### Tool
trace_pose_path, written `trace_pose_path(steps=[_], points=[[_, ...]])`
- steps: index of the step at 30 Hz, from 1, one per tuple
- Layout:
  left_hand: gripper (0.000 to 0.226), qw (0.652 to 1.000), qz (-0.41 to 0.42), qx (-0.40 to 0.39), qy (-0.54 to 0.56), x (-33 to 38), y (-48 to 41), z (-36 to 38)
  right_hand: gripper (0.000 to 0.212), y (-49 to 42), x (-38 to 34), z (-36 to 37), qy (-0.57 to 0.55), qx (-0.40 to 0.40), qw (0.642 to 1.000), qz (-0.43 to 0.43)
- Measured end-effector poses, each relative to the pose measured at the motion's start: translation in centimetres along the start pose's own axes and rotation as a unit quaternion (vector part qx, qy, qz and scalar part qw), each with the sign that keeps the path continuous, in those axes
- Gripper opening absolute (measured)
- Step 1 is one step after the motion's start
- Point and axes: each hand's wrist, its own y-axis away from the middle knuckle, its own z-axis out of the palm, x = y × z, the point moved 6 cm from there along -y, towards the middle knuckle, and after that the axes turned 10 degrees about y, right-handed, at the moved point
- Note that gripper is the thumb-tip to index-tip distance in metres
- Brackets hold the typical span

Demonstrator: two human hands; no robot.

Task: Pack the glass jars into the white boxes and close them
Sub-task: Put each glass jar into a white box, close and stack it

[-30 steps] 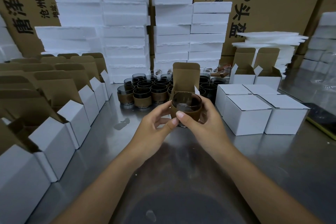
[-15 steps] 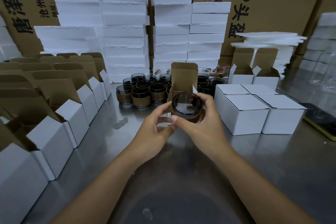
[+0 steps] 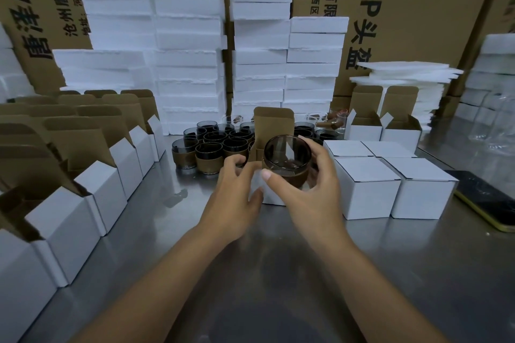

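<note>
My right hand (image 3: 305, 189) grips a smoky glass jar (image 3: 287, 154) with a brown sleeve, tilted so its mouth faces me. The jar hovers just in front of an open white box (image 3: 271, 198) whose brown lid flap (image 3: 274, 125) stands upright. My left hand (image 3: 235, 189) holds the left front of that box, fingers curled at its side flap. Behind the box stands a cluster of several more sleeved jars (image 3: 214, 145). Several closed white boxes (image 3: 390, 184) sit to the right.
Rows of open white boxes (image 3: 83, 175) line the left of the steel table (image 3: 278, 273). Two more open boxes (image 3: 384, 125) stand at back right. Foam stacks (image 3: 262, 50) and big cartons rise behind. A phone in a yellow case (image 3: 490, 198) lies at the right edge.
My left hand has let go of the jar and shifted to the open box's left side. My right hand has tipped the jar's mouth further toward me.
</note>
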Motion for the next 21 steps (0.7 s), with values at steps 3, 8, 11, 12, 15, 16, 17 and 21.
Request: trace_pose_path(steps=[3, 8, 11, 12, 15, 16, 17, 21], points=[[0.031, 1.0, -0.002, 0.0, -0.024, 0.4, 0.0, 0.0, 0.064, 0.0, -0.1, 0.2, -0.005, -0.01, 1.0, -0.005], [0.034, 0.996, 0.041, 0.035, -0.071, 1.5, 0.8, -1.1, 0.058, 0.1, -0.5, 0.1, -0.018, -0.015, 1.0, -0.018], [0.039, 0.994, 0.062, 0.031, -0.079, 2.2, 1.6, -1.5, 0.048, 0.2, -1.0, 0.1, -0.027, -0.022, 0.999, -0.028], [0.04, 0.994, 0.069, 0.031, -0.075, 2.4, 1.9, -1.6, 0.043, 0.3, -1.2, 0.1, -0.029, -0.024, 0.999, -0.032], [0.039, 0.994, 0.084, 0.037, -0.053, 2.7, 2.9, -1.9, 0.034, 0.4, -1.6, 0.2, -0.032, -0.026, 0.998, -0.039], [0.038, 0.995, 0.084, 0.04, -0.038, 2.7, 3.1, -2.0, 0.034, 0.4, -1.5, 0.3, -0.025, -0.026, 0.999, -0.037], [0.038, 0.996, 0.082, 0.04, -0.02, 2.7, 3.2, -2.1, 0.035, 0.4, -1.5, 0.4, -0.018, -0.027, 0.999, -0.035], [0.036, 0.995, 0.093, 0.039, 0.021, 2.3, 3.4, -2.0, 0.03, 0.3, -1.1, 0.3, -0.016, -0.03, 0.999, -0.031]])
